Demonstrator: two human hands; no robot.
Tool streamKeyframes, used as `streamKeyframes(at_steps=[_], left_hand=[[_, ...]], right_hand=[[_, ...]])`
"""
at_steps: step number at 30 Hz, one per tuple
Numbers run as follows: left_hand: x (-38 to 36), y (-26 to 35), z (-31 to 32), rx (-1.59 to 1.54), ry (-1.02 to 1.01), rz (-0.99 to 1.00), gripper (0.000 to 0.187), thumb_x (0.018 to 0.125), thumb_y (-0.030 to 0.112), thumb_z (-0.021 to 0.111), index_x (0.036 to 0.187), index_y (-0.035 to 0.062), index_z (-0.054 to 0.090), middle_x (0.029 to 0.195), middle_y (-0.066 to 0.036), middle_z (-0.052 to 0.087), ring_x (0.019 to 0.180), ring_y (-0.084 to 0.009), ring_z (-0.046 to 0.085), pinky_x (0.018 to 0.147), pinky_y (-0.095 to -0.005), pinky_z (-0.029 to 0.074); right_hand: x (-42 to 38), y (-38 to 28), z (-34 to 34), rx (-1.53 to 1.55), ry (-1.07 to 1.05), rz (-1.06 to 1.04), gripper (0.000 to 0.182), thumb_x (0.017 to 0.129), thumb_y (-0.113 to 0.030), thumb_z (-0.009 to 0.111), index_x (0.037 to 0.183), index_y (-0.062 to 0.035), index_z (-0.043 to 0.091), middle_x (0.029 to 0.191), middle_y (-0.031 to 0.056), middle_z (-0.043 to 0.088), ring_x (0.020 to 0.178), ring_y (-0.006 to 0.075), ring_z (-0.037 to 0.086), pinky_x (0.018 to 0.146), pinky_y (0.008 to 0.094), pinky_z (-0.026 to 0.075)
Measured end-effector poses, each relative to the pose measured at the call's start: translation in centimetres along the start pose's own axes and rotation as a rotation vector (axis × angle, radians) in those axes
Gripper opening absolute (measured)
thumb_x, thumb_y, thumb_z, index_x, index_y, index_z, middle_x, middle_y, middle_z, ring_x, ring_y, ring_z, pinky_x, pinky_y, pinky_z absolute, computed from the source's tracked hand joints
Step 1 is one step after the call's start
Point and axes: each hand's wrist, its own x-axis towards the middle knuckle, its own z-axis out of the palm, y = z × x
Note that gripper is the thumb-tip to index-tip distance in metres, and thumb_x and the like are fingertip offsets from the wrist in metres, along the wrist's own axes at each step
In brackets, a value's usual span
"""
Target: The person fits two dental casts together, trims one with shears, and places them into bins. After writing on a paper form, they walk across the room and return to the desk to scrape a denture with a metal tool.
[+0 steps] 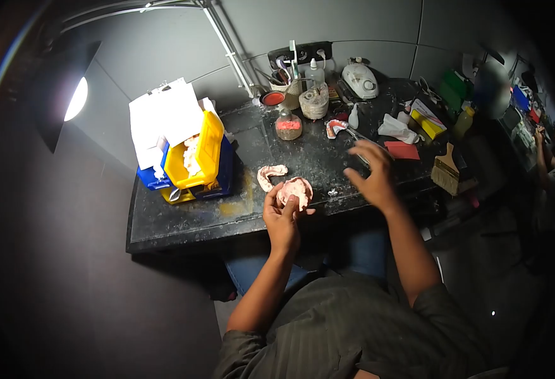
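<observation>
L hand (pixel 282 222) gripping pale pink cast (pixel 296 191), thumb on its face, at near edge of black bench (pixel 306 159). R hand (pixel 375 174) to the right of it, a bit blurred, fingers spread, nothing seen held. Just beyond grip, slightly L: U-shaped pink pc (pixel 271 176). Farther out, up-R: red-&-white denture (pixel 335 129). Well R: brush (pixel 445 174). Well L: yellow bin (pixel 212 146) w/ white bits (pixel 191 156).

A dark, short-sleeved shirt (pixel 341 316) is worn with blue trousers (pixel 367 249).
</observation>
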Motion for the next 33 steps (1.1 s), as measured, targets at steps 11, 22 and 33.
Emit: streamKeyframes(at_steps=[11,22,33], left_hand=[[0.2,0.9,-0.5,0.106,-0.127,-0.022,0.051,0.091,-0.006,0.058,0.140,-0.0036,0.047,0.123,-0.018,0.061,0.097,-0.0240,0.070,0.076,-0.0407,0.066],[0.1,1.7,-0.9,-0.025,-0.194,-0.075,0.063,0.083,-0.004,0.041,0.146,-0.0055,0.042,0.130,-0.022,0.059,0.104,-0.0308,0.070,0.080,-0.0455,0.065],[0.5,2.4,-0.8,-0.013,-0.201,-0.171,0.069,0.078,-0.008,0.039,0.147,-0.0056,0.041,0.132,-0.023,0.058,0.104,-0.0298,0.069,0.082,-0.0454,0.064]], right_hand=[[0.4,5.9,-1.7,-0.411,-0.146,0.261,0.054,0.076,-0.020,0.086,0.121,-0.0037,0.062,0.115,0.0203,0.064,0.114,0.0390,0.059,0.102,0.0474,0.045],[5.0,7.7,-3.1,-0.425,-0.383,0.475,0.050,0.073,-0.027,0.090,0.106,-0.0001,0.066,0.102,0.0191,0.071,0.100,0.0346,0.068,0.088,0.0416,0.052],[8.0,7.9,-4.0,-0.369,-0.681,0.431,0.058,0.059,-0.021,0.095,0.102,0.0046,0.068,0.096,0.0209,0.071,0.090,0.0318,0.070,0.079,0.0388,0.055]])
